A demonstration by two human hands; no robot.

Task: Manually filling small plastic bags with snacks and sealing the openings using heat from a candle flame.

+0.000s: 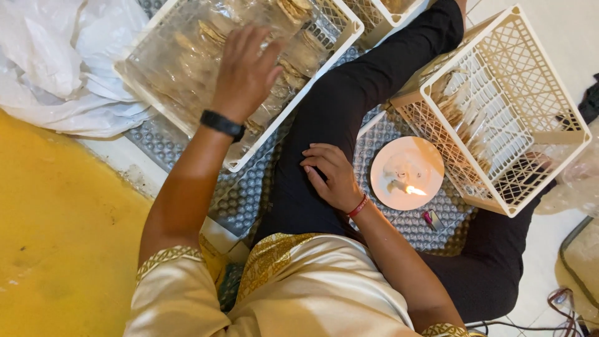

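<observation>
clearly thin, crinkly packets under the reaching hand

the left hand [246, 68] lies spread, fingers apart, on clear plastic packets of flat biscuits [206, 56] in a white crate [340, 37]; they look light, slippery and breakable, best pinched at an edge. the right hand [331, 178] rests loose on the black trouser leg [337, 112], holding nothing. beside it, a white plate [399, 156] bears a lit candle [412, 189]; beyond stands a cream crate [530, 50].

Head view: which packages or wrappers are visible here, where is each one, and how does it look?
Clear plastic packets of round crackers: in the white crate under the left hand; transparent, glossy.
Narrow clear packets: in the tilted cream crate at right; whitish contents.
White plastic bag: crumpled, top left.
No labels, signs or screens.
</observation>
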